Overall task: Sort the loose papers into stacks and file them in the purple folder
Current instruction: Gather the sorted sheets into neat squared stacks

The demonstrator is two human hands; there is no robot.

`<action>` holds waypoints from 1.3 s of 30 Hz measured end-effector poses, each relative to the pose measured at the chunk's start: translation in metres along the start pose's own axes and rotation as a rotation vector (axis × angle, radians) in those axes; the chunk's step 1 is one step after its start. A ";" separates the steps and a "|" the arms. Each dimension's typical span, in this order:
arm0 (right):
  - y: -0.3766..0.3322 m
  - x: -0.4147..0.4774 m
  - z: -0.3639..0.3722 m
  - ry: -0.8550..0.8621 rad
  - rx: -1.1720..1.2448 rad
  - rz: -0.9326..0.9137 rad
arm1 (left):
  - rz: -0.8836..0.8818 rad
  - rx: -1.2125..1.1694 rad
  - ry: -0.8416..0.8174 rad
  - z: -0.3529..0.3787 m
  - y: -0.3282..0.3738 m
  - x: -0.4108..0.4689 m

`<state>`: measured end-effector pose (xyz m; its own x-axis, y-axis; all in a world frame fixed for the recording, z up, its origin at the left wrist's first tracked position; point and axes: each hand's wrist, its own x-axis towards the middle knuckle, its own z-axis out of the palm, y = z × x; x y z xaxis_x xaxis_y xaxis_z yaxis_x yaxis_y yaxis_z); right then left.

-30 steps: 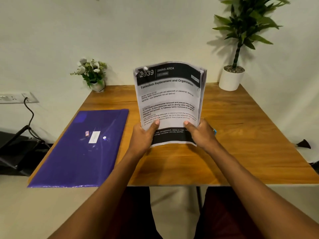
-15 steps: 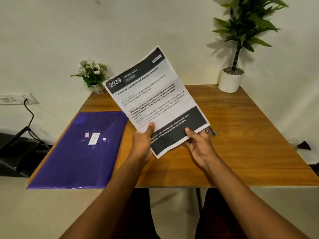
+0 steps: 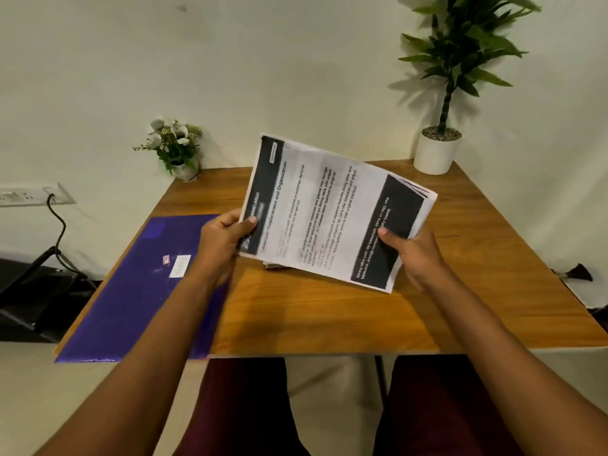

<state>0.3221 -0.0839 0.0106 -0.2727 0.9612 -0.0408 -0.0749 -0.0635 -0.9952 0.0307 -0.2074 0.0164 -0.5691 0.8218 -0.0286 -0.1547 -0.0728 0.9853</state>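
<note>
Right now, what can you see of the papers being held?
The stack of papers is several white printed sheets, the top one with black bands at both short ends and lines of text between. It is turned sideways and tilted, held over the wooden table. The left hand grips the header end, the right hand the other end. Sheet edges splay at the far right corner.

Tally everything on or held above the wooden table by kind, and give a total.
Purple plastic folder: 1
Stack of printed white papers: 1, held by left hand and right hand
Potted plants: 2, small white-flowered plant and tall green plant in white pot
Total: 4
</note>
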 end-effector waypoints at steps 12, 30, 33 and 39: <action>-0.020 -0.010 0.000 -0.068 -0.253 -0.092 | 0.181 0.238 -0.077 0.013 0.007 -0.012; 0.019 -0.013 -0.001 -0.071 -0.245 -0.025 | 0.147 0.229 -0.077 0.008 -0.030 -0.042; 0.022 -0.012 -0.003 -0.058 -0.259 -0.022 | 0.142 0.240 -0.081 0.005 -0.034 -0.039; 0.040 -0.017 -0.005 -0.059 -0.304 0.006 | 0.113 0.251 -0.051 0.005 -0.047 -0.038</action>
<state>0.3282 -0.1018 -0.0287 -0.3278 0.9434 -0.0507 0.2147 0.0221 -0.9764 0.0638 -0.2326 -0.0284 -0.5294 0.8440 0.0860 0.1163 -0.0282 0.9928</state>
